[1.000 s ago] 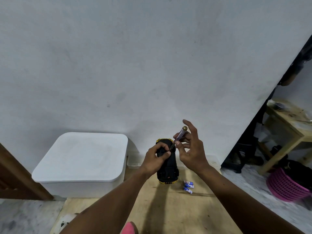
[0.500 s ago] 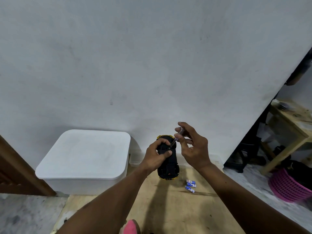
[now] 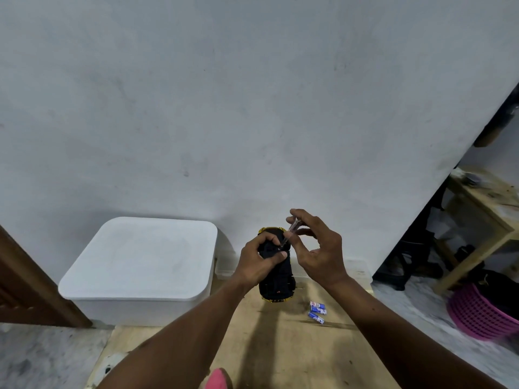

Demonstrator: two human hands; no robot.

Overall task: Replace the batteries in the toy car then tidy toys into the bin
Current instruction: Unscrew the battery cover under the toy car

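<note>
My left hand [image 3: 259,262] grips a black toy car [image 3: 276,284] with yellow trim, held upside down above the wooden board. My right hand [image 3: 317,248] pinches a small clear-handled screwdriver [image 3: 289,234] between thumb and fingers, its tip resting on the car's underside near my left thumb. A few blue and white batteries [image 3: 318,311] lie on the board just right of the car. A white bin [image 3: 140,273] with its lid shut stands against the wall to the left.
The wooden board [image 3: 280,355] lies on a marble floor. A pink basket [image 3: 483,315] and a wooden table [image 3: 488,209] stand at the right. A brown door frame [image 3: 25,282] is at the left edge. Something pink [image 3: 217,379] shows at the bottom.
My right hand's fingers have shifted around the screwdriver, and its handle sits lower in my fingers. My view has drifted slightly. The car stays in my left hand.
</note>
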